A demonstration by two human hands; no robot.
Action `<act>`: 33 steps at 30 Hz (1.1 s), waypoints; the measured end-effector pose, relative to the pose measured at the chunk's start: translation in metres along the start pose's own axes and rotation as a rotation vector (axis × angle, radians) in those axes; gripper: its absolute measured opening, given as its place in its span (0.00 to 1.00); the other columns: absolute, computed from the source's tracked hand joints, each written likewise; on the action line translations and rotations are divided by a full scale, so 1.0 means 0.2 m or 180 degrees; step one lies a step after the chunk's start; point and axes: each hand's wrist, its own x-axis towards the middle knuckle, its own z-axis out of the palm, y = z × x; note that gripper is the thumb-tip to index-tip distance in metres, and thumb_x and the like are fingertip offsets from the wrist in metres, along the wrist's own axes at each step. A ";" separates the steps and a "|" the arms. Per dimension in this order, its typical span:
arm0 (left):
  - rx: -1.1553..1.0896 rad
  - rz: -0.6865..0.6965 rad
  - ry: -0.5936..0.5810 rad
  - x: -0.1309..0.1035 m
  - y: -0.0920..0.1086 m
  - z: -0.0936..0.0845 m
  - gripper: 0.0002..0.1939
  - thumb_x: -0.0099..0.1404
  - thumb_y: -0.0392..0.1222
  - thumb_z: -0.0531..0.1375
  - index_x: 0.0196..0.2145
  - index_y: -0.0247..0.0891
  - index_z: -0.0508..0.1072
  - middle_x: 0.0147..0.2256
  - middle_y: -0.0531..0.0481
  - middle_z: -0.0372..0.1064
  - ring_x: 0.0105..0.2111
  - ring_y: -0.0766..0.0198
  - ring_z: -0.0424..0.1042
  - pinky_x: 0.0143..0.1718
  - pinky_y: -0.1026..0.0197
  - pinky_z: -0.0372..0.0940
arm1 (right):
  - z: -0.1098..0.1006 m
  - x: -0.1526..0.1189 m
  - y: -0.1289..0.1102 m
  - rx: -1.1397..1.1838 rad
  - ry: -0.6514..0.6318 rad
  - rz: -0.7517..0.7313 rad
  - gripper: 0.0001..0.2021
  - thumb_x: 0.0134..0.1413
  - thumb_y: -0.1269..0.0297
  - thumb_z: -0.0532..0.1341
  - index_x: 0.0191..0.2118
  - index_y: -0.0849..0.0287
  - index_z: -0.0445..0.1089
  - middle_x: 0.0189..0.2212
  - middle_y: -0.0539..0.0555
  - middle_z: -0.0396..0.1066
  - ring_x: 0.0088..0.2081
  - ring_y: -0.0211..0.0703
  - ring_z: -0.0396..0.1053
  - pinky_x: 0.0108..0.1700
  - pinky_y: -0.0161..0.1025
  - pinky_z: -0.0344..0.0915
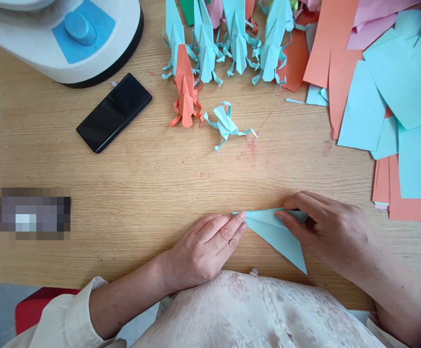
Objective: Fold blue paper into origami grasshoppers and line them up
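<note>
A light blue sheet of paper [281, 237], folded into a pointed triangle, lies at the front of the table between my hands. My left hand [210, 244] rests flat, its fingertips pressing the sheet's left tip. The thumb and forefinger of my right hand [326, 229] pinch the upper right edge of the same paper. A crease runs across its face, and its right corner is hidden under my right hand. Beyond my hands stand an orange folded paper figure [185, 96] and a small light blue paper figure [226, 123] with bent limbs.
Several light blue paper figures [205, 48] stand in a row at the back. Loose blue sheets [362, 106] and orange sheets [319, 63] pile up on the right. A black phone [114, 113] and a white device base [97, 58] lie left; a blurred object [32, 212] sits nearer.
</note>
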 end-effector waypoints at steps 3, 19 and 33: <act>0.0022 -0.0003 -0.0006 0.00 0.00 -0.01 0.16 0.71 0.31 0.55 0.53 0.24 0.71 0.55 0.36 0.71 0.50 0.55 0.72 0.47 0.55 0.74 | 0.00 0.00 0.00 -0.0038 0.0009 -0.0023 0.08 0.65 0.59 0.55 0.36 0.56 0.66 0.26 0.47 0.67 0.22 0.36 0.63 0.25 0.35 0.54; 0.0006 -0.0337 0.0101 -0.03 0.03 -0.01 0.15 0.71 0.30 0.54 0.52 0.25 0.72 0.47 0.39 0.76 0.46 0.56 0.73 0.48 0.53 0.74 | 0.01 -0.01 0.02 0.0013 -0.0011 -0.0106 0.10 0.65 0.57 0.55 0.34 0.56 0.65 0.24 0.48 0.65 0.22 0.37 0.60 0.25 0.37 0.51; -0.0127 -0.0449 0.0065 -0.04 0.04 0.00 0.19 0.71 0.30 0.53 0.58 0.25 0.68 0.54 0.37 0.72 0.55 0.53 0.70 0.56 0.50 0.70 | 0.00 -0.02 0.00 0.0165 0.0106 -0.0077 0.10 0.66 0.60 0.56 0.34 0.57 0.65 0.24 0.47 0.65 0.22 0.36 0.59 0.27 0.36 0.53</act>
